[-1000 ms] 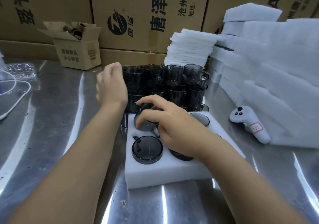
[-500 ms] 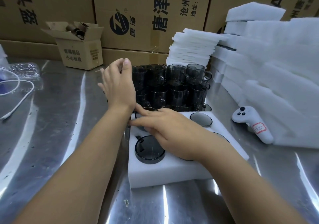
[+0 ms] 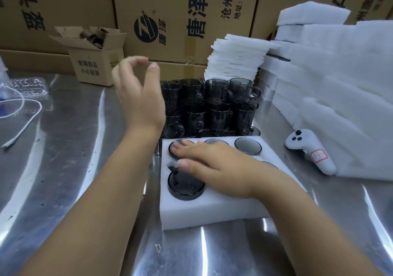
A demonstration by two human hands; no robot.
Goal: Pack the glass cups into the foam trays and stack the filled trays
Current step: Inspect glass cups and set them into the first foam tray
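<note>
the foam tray [image 3: 212, 214] was white and thick, and it lay on the steel table [image 3: 74, 148] just in front of me. the glass cups in it were of dark smoky glass, and each one showed as a round dark disc in its own hole. the near-left cup [image 3: 185, 183] stood a little above the foam, with its handle in a small slot. the far-right cup [image 3: 247, 145] looked grey and sat almost level with the foam.

my right hand [image 3: 214, 165] lay flat on the tray with straight fingers, and the fingertips touched the far-left cup [image 3: 178, 146]. my left hand [image 3: 138, 97] was raised above the table, fingers loosely bent, thumb apart, holding nothing.

behind the tray, touching its far edge or very near it, stood the unpacked cups [image 3: 212, 108], piled in two layers, with handles to the right.

my right hand covered the middle of the tray, so i could not tell what was in those holes. of the near-right cup only a thin edge showed. my left hand hid part of the pile. the foam blocks [image 3: 340, 95] at the right were cut off by the frame.
</note>
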